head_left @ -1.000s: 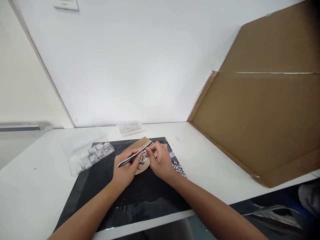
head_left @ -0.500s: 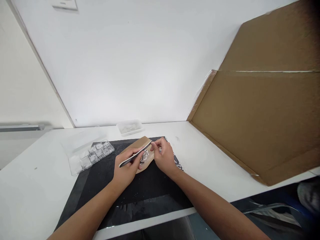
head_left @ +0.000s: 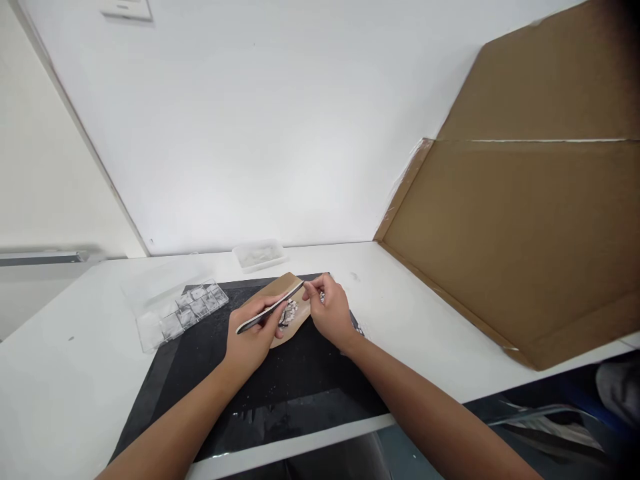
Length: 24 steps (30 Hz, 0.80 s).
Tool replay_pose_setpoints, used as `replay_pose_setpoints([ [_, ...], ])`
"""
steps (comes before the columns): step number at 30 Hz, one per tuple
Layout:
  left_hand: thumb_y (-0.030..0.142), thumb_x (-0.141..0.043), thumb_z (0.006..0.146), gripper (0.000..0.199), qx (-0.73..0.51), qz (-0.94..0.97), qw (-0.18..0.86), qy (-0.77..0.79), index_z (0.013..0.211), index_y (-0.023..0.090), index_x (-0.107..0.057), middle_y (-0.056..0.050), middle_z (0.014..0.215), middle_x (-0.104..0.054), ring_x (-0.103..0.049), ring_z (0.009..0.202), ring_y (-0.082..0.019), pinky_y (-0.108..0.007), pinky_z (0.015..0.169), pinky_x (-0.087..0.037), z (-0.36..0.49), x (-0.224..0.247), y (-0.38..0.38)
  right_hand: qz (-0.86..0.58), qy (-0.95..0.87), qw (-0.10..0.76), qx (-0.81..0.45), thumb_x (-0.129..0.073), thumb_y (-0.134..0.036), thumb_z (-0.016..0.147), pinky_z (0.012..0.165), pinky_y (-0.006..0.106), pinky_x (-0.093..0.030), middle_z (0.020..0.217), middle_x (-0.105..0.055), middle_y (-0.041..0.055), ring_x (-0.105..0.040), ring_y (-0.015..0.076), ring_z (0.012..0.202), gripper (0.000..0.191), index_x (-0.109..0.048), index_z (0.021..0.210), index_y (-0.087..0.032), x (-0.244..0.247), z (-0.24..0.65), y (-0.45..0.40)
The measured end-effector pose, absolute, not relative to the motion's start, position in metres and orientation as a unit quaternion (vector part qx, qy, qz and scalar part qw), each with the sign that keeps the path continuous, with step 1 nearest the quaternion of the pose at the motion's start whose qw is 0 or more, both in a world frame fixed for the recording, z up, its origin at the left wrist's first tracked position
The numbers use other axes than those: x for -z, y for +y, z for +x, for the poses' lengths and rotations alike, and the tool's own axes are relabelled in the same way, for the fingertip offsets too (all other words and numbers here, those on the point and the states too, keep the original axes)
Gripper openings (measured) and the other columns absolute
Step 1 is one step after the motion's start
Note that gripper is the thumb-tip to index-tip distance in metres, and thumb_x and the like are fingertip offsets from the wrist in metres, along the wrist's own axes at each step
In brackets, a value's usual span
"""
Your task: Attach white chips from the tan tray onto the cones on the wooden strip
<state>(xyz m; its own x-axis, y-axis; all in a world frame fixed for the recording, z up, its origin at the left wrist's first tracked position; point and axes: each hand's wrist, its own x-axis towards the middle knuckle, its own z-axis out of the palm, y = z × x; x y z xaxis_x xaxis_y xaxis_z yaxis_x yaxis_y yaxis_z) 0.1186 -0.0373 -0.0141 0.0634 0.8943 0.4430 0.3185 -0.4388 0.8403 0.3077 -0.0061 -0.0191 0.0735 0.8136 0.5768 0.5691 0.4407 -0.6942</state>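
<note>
My left hand (head_left: 249,337) is closed around a slim black tool with a white edge (head_left: 270,309), which slants up to the right. I cannot make out its exact kind. At the tool's far tip my right hand (head_left: 331,315) pinches with thumb and forefinger; whatever lies between those fingertips is too small to see. Under both hands is a brown kraft paper pouch (head_left: 283,284) with a clear window. Small white pieces (head_left: 289,313) show there, partly covered by my left fingers. The pouch rests on a black mat (head_left: 295,373).
A clear compartment box (head_left: 195,307) with an open lid sits left on the mat's edge. Behind stands a translucent tray (head_left: 259,255) with pale contents. Small white squares (head_left: 360,328) lie by my right wrist. A large cardboard sheet (head_left: 520,233) leans at the right.
Both hands keep nearly the same pose. My right hand has shifted and turned very slightly at the tool's tip; the tool, pouch and boxes stay in place.
</note>
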Motion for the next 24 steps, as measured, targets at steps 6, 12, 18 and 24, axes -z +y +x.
replay_pose_setpoints([
  [6, 0.035, -0.068, 0.097, 0.023, -0.516, 0.672, 0.277, 0.454, 0.112, 0.023, -0.080, 0.005, 0.057, -0.070, -0.066, 0.050, -0.013, -0.024, 0.063, -0.052, 0.118, 0.014, -0.037, -0.513, -0.677, 0.517, -0.105, -0.054, -0.035, 0.103, 0.083, 0.039, -0.047, 0.076, -0.073, 0.0007, -0.067, 0.0221, 0.074, 0.023, -0.055, 0.082, -0.026, 0.021, 0.302, -0.009],
  [12, 0.036, -0.069, 0.096, 0.023, -0.519, 0.667, 0.289, 0.451, 0.112, 0.023, -0.080, 0.004, 0.062, -0.072, -0.068, 0.052, -0.012, -0.023, 0.061, -0.052, 0.117, 0.015, -0.035, -0.485, -0.708, 0.502, -0.106, -0.055, -0.030, 0.103, 0.095, 0.041, -0.042, 0.076, -0.073, -0.0015, -0.067, 0.0199, 0.073, 0.022, -0.053, 0.082, -0.025, 0.021, 0.287, -0.021],
  [18, 0.037, -0.069, 0.096, 0.023, -0.515, 0.667, 0.287, 0.457, 0.111, 0.024, -0.080, 0.005, 0.056, -0.069, -0.067, 0.052, -0.012, -0.022, 0.060, -0.051, 0.119, 0.016, -0.035, -0.514, -0.681, 0.511, -0.103, -0.056, -0.034, 0.103, 0.083, 0.038, -0.045, 0.076, -0.073, 0.0002, -0.067, 0.0214, 0.071, 0.024, -0.054, 0.081, -0.025, 0.017, 0.303, -0.010],
  [24, 0.040, -0.071, 0.095, 0.025, -0.515, 0.657, 0.297, 0.463, 0.110, 0.023, -0.081, 0.005, 0.055, -0.068, -0.066, 0.052, -0.013, -0.022, 0.059, -0.052, 0.121, 0.012, -0.038, -0.510, -0.682, 0.514, -0.107, -0.056, -0.033, 0.103, 0.083, 0.038, -0.044, 0.075, -0.073, -0.0010, -0.067, 0.0203, 0.070, 0.023, -0.054, 0.081, -0.025, 0.019, 0.301, -0.009],
])
